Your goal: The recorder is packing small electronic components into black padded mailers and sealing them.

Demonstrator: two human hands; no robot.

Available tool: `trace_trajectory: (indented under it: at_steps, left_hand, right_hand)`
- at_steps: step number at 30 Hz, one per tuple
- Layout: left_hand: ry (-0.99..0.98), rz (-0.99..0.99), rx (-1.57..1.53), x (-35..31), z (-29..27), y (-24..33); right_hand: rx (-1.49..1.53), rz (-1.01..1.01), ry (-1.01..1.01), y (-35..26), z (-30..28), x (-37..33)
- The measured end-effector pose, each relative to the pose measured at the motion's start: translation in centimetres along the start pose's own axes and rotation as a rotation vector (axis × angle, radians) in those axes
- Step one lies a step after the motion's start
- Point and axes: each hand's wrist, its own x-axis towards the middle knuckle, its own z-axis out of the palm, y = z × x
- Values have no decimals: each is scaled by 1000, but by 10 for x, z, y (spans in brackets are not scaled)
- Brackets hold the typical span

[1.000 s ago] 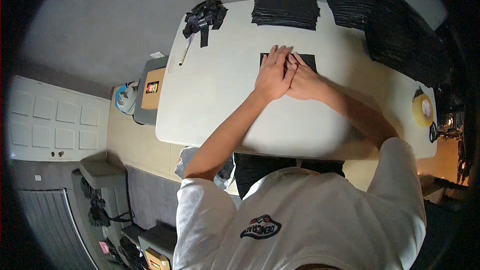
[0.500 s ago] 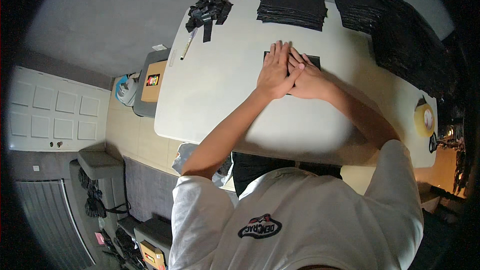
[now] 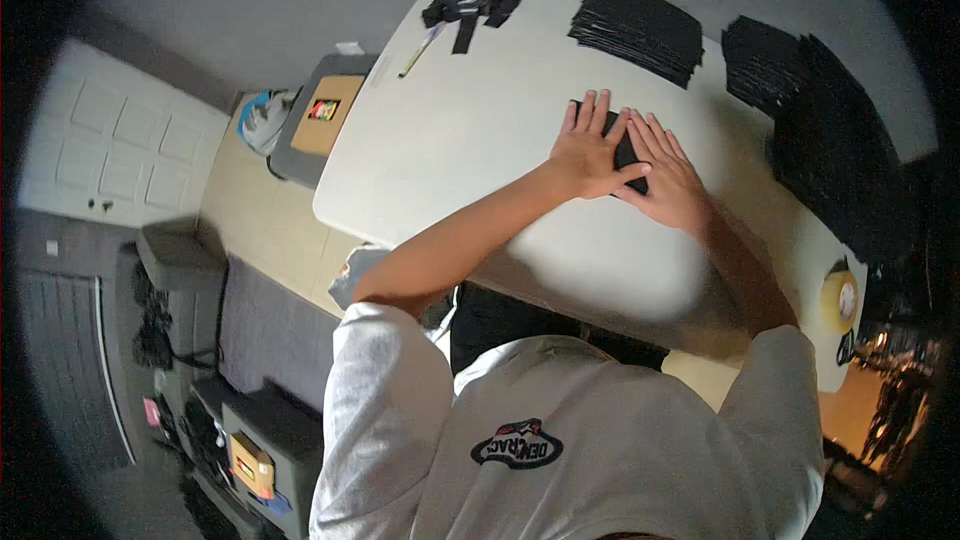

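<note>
Head view: the left hand [image 3: 592, 158] and right hand [image 3: 668, 178] lie palm-down over a small flat dark black rectangular piece, material unclear [image 3: 627, 153], partly covered, on the smooth white desk [image 3: 450, 140] in front of the person. Left fingers spread, right fingers slightly parted, neither visibly pinching; thumbs close together near the piece's near end, contact can't be told. Step in hand looks like pressing or smoothing it flat; next move probably calls for even palm pressure out to the edges, without dragging it askew
</note>
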Motion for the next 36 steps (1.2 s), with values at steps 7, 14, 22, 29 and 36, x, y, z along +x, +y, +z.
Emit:
trace_trajectory:
  at_steps: [7, 14, 22, 29, 36]
  left_hand:
    - [84, -35, -155, -5, -3, 8]
    - [646, 37, -906, -152, -172, -43]
    - [1303, -1210, -864, -421, -45, -200]
    - [-103, -1598, -919, -434, 227, -285]
    - [-332, -1797, -750, -450, 368, -263]
  right_hand:
    - [15, -98, -65, 27, 23, 2]
    - [10, -14, -33, 9, 19, -1]
    - [-118, 15, -224, 13, -17, 19]
    - [-27, 154, -335, -29, -50, 50]
    - [-43, 61, -424, -9, -52, 47]
